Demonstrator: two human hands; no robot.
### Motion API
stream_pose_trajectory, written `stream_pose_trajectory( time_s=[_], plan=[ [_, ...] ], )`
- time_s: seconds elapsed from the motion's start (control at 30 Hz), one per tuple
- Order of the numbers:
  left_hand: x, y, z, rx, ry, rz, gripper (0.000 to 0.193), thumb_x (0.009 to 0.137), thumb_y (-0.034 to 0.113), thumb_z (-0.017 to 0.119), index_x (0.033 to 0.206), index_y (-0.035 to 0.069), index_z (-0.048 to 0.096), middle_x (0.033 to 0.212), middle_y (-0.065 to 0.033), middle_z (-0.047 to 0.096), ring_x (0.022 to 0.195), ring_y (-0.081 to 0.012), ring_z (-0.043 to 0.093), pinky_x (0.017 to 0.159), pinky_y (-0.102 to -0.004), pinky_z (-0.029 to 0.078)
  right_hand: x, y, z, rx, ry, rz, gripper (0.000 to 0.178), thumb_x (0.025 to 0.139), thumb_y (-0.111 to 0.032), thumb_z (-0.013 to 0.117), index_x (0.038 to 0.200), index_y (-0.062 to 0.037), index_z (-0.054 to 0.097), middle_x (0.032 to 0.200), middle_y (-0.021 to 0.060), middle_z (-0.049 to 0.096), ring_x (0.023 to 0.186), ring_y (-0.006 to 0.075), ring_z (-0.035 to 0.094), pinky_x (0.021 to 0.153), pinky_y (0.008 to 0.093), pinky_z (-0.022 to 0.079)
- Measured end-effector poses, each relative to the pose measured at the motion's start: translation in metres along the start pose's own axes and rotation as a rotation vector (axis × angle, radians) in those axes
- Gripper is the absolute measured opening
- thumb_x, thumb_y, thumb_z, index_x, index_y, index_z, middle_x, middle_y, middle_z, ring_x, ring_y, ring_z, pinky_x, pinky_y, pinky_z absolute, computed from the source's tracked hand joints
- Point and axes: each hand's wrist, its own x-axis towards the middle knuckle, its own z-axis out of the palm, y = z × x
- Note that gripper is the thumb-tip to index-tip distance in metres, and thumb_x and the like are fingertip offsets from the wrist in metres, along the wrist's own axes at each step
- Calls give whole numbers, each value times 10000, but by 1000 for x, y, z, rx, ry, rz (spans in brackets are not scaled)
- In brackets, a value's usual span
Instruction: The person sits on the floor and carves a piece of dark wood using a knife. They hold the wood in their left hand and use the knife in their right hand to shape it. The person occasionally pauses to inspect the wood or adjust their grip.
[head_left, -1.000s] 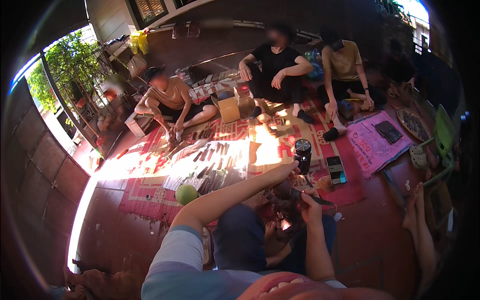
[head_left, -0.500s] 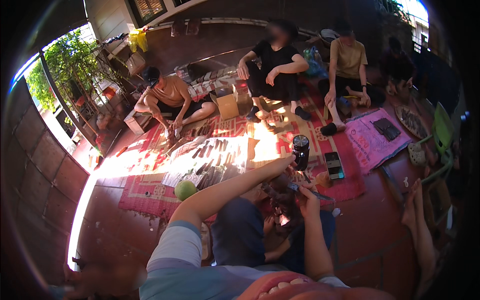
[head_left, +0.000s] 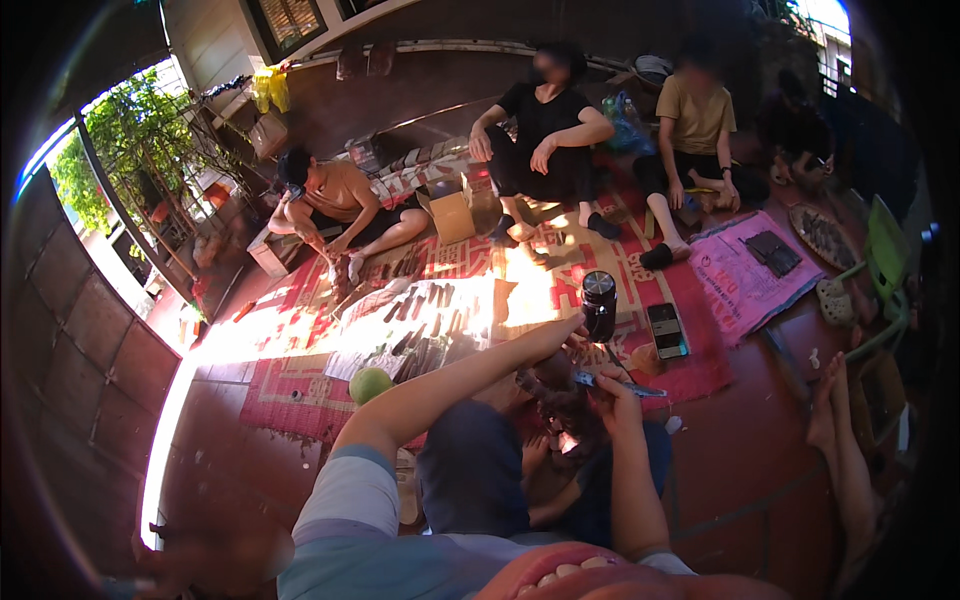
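Head view: the right hand (head_left: 622, 402) curls its fingers around a metal tool (head_left: 648, 391) beside a dark clump (head_left: 556, 402), by the mat's (head_left: 708, 372) near edge; whether the left hand (head_left: 571, 335) grips anything is unclear. Tool work seems underway, calling for steadiness. Flask (head_left: 599, 308) and phone (head_left: 667, 331) share the mat's near-right corner; co-workers (head_left: 550, 135) line its far edge.
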Motion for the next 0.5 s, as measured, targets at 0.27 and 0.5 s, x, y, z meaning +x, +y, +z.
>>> stream_pose_trajectory(
  time_s=[0.27, 0.5],
  plan=[
    [-9, 10, 0, -10, -36, -73, 602, 898, 557, 315, 1207, 78, 510, 1138, -133, 526, 1062, -268, 459, 938, -402, 353, 2, -3, 19, 130, -54, 6, 99, 781, 21, 569, 838, -57, 552, 913, 84, 606, 861, 202, 590, 795, 307, 466],
    [-14, 6, -1, 28, -39, -91, 597, 892, 570, 324, 1219, 103, 501, 1151, -128, 509, 1089, -259, 438, 930, -432, 366, -2, -19, 37, 8, 8, -5, 106, 776, 31, 571, 840, -51, 552, 839, 64, 600, 761, 167, 583, 712, 274, 469]
  ],
)
